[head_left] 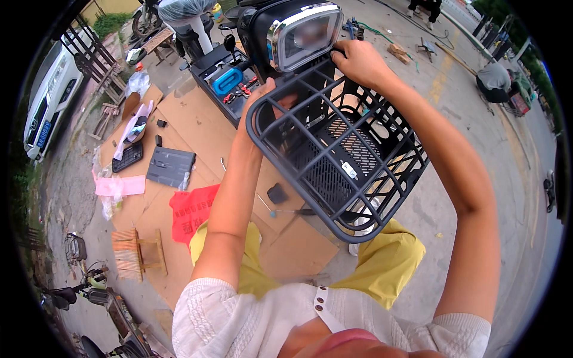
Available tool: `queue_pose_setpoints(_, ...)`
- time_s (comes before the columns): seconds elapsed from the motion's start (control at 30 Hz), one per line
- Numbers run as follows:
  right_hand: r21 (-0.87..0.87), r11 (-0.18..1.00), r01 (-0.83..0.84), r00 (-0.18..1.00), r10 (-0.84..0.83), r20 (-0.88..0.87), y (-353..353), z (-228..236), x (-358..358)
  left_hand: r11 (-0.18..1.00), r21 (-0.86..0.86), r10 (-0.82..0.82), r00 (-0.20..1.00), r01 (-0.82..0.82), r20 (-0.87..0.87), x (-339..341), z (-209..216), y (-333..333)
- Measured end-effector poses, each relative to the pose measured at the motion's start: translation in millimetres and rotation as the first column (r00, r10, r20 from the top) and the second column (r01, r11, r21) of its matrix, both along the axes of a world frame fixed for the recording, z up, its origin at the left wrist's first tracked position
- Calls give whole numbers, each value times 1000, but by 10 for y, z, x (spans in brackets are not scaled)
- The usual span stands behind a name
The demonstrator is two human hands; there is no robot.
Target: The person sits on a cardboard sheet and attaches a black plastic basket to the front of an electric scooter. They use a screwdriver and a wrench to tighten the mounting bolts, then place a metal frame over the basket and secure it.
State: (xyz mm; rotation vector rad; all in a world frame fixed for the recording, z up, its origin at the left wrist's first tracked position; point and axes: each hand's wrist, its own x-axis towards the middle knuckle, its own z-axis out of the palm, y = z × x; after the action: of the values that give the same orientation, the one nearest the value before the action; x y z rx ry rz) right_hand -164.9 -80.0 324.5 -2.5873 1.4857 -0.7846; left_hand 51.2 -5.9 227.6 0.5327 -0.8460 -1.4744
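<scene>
A black wire-grid basket [353,153] with a slotted floor is tilted in front of me, its open frame toward my body. My left hand [258,102] grips its left side near the far corner, the fingers partly hidden behind the dark panel there. At the far right corner, my right hand [362,63] is closed on the basket's edge, fingertips curled beside the headlight [305,37]. That lamp has a bright chrome frame and sits on the black front of an electric scooter, just beyond the basket. Whether the basket is fastened to the scooter, I cannot tell.
Left of the basket, a black tray [222,76] holds a blue item and red-handled pliers. Cardboard [194,128] covers the ground, bearing a grey plastic panel [171,167], a red bag [192,210] and a screwdriver [292,211]. A small wooden stool [128,255] stands lower left.
</scene>
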Motion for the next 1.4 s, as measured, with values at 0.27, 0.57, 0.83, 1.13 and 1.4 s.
queue_pose_setpoints(0.27,75,991,114,989,-106,-102,-54,122,-1,950,-96,-311,913,296,-264,32,-171,-100)
queue_pose_setpoints(0.57,146,978,151,947,-101,-305,-164,297,52,964,-83,-260,958,252,-117,41,-169,-140)
queue_pose_setpoints(0.83,14,986,165,953,-156,-261,-20,318,204,962,-115,-249,968,246,-15,122,-114,-138)
queue_pose_setpoints(1.13,4,972,234,945,-227,-237,-31,214,167,987,-48,-154,988,152,-32,51,7,-1)
queue_pose_setpoints(1.4,-18,982,187,960,-186,-208,21,228,186,993,-33,-113,993,114,28,57,108,53)
